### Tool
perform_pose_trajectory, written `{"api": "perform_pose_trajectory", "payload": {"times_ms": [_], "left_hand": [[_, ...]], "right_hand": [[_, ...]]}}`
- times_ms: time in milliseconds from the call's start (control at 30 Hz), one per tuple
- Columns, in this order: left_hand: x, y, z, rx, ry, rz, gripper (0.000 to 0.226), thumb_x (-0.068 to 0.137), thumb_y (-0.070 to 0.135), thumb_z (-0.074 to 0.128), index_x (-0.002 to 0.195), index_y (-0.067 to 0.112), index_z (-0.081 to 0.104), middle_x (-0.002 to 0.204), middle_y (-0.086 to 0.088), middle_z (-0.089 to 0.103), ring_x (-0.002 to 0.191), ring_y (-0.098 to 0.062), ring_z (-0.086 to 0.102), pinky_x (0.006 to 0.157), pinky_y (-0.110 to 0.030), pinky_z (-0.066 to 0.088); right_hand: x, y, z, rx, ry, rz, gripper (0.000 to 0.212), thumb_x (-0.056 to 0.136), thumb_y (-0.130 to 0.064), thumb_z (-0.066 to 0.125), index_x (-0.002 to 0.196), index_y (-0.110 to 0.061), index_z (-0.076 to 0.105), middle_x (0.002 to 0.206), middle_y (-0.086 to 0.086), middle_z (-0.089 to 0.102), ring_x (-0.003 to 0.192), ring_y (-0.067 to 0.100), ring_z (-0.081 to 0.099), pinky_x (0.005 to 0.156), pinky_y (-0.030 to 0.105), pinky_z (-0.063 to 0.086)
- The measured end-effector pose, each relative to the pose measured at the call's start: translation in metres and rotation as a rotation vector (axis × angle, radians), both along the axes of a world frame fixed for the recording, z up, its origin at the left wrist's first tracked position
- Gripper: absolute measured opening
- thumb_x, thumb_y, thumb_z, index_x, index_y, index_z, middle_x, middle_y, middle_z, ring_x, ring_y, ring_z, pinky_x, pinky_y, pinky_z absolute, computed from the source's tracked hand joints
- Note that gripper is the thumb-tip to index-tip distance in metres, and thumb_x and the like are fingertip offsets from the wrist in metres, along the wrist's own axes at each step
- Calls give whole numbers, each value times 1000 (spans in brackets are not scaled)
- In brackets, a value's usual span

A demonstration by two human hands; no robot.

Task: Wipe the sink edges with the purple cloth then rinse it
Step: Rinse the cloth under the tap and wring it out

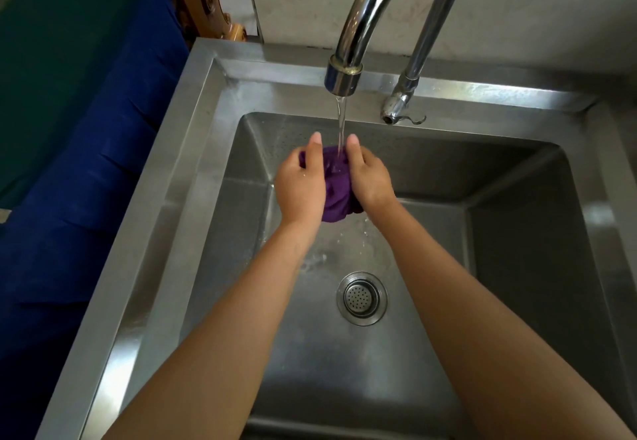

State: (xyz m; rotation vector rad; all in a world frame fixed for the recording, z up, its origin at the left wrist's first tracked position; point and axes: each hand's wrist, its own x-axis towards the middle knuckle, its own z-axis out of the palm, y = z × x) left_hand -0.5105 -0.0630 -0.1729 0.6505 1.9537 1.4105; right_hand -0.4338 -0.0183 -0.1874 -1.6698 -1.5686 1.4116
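The purple cloth [336, 191] is bunched between my two hands over the basin of the steel sink [186, 150]. My left hand [300, 186] grips its left side and my right hand [369, 177] grips its right side, thumbs pointing up. A thin stream of water [340, 122] runs from the chrome tap spout [343, 76] onto the top of the cloth. Drops fall from the cloth's lower end to the wet basin floor.
A second, thinner chrome pipe [406, 91] with a small nozzle hangs over the back rim to the right of the tap. The round drain strainer [361, 298] lies in the basin floor below my hands. A blue surface [86, 171] borders the sink's left side.
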Motion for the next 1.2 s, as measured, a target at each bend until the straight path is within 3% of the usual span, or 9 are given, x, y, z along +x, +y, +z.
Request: {"api": "perform_pose_trajectory", "payload": {"times_ms": [67,133,300,567,667,900,967,1100,1200], "left_hand": [[-9,6,0,-24,-135,64,40,90,45,53,61,17,47,64,2,54,66,-16,53,68,-34,48],[-15,11,-3,-59,-238,109,32,89,42,57,68,17,53,76,-1,61,78,-19,61,79,-38,53],[-10,17,-1,-92,-308,47,37,94,40,47,70,16,61,76,-4,66,84,-26,66,86,-44,54],[2,13,5,-171,-322,-28,49,86,51,43,53,20,61,63,-4,62,74,-32,65,85,-55,53],[6,8,7,-126,-230,-41,51,92,48,41,54,21,60,67,-4,64,81,-32,66,87,-50,53],[2,14,21,-139,1,-50,59,99,48,18,66,18,57,75,-1,63,76,-19,61,74,-34,48],[5,11,21,-132,85,-47,61,100,44,16,59,20,53,64,3,57,65,-14,57,66,-31,44],[9,9,21,-180,136,-28,64,100,44,16,56,15,51,61,2,55,60,-10,53,65,-30,41],[8,12,19,-150,184,-29,63,100,44,21,51,14,47,57,0,53,58,-16,54,59,-31,41]], "right_hand": [[5,-4,3,13,15,54,49,97,-50,21,118,-18,53,109,3,59,100,20,54,89,35,41],[9,-9,7,110,49,122,40,98,-45,30,125,-21,49,112,0,59,99,17,54,87,34,42],[-3,-24,25,378,-85,149,26,93,-43,45,83,-19,44,78,2,59,76,24,57,67,37,45],[-8,-10,36,454,-296,76,35,98,-37,34,74,-17,49,73,8,61,75,32,60,62,33,40],[-4,-6,35,382,-205,41,36,96,-36,38,64,-22,44,67,4,58,73,30,58,61,34,41],[3,-15,32,350,-45,220,42,96,-50,27,113,-29,59,109,6,64,106,23,57,91,39,44],[2,-23,29,364,-50,214,40,96,-49,31,106,-26,62,102,7,65,99,25,58,86,39,46],[2,-20,28,388,-76,136,44,99,-39,31,63,-22,50,63,0,57,68,23,57,62,34,43],[3,-13,26,476,-178,164,49,100,-36,26,70,-14,58,68,10,64,72,31,61,63,38,46]]}}
